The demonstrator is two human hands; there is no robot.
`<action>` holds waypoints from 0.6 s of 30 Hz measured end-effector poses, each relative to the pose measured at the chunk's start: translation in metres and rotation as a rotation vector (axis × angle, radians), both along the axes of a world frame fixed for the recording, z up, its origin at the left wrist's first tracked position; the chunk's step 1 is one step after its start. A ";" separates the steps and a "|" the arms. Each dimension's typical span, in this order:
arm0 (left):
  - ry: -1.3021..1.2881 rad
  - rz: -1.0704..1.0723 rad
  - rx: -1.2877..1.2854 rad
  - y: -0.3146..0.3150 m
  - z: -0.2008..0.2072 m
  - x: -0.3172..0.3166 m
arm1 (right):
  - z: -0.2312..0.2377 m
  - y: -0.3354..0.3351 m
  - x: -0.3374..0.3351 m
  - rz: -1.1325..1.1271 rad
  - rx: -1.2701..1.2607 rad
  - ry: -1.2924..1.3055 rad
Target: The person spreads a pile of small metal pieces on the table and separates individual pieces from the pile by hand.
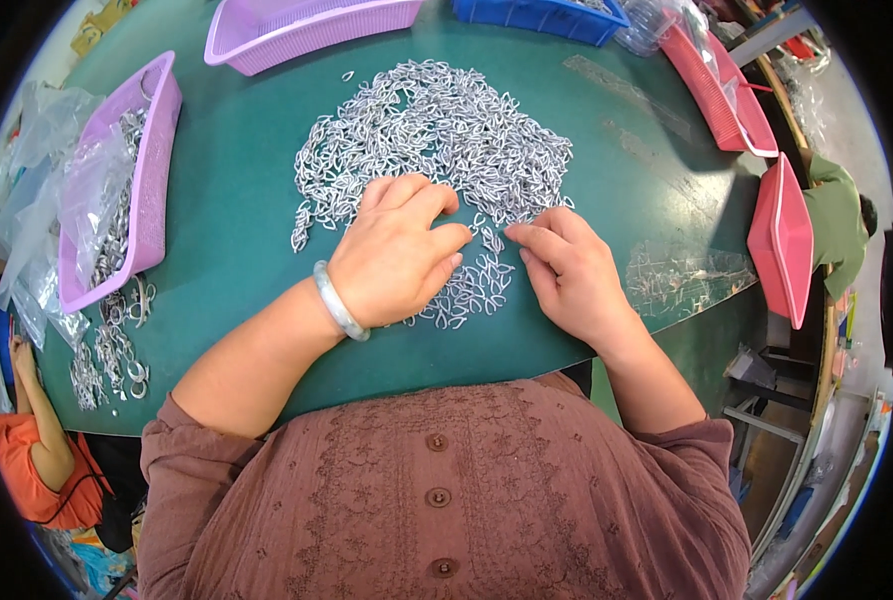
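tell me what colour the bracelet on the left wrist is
The bracelet is a pale, milky grey-green, seen clearly in the head view.

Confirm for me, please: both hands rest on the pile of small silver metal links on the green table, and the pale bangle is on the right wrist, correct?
Not quite. The head view shows the pale bangle on the left wrist, not the right. The rest holds: the left hand and right hand both rest on the pile of small silver metal links on the green table.

Left hand (398, 252) and right hand (566, 272) palm-down, fingers curled.
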State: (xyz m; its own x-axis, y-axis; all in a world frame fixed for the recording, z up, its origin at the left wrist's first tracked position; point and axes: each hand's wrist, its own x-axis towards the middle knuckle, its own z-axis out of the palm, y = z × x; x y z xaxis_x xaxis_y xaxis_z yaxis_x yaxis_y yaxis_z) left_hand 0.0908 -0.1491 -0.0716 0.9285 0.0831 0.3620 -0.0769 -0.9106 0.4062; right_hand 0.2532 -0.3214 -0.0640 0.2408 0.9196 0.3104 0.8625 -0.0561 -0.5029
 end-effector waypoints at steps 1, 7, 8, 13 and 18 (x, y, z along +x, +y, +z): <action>0.004 -0.005 -0.014 0.000 0.000 0.000 | 0.000 0.000 0.000 0.000 0.000 0.000; -0.010 -0.048 -0.034 -0.003 -0.003 0.001 | -0.001 0.001 0.001 0.080 -0.015 -0.125; -0.023 -0.065 -0.029 -0.003 -0.004 0.000 | -0.001 0.001 0.000 0.067 -0.017 -0.104; -0.022 -0.062 -0.045 -0.002 -0.003 0.001 | 0.001 0.000 0.002 0.043 -0.060 -0.035; -0.029 -0.060 -0.062 -0.002 -0.003 0.001 | 0.001 0.000 0.002 0.026 -0.044 0.015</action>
State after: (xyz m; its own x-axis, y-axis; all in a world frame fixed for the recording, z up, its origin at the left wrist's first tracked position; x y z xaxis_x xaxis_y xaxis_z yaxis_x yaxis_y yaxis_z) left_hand 0.0918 -0.1506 -0.0745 0.9217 0.0510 0.3845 -0.1428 -0.8770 0.4587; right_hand 0.2555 -0.3217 -0.0628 0.2207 0.9384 0.2659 0.8564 -0.0560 -0.5133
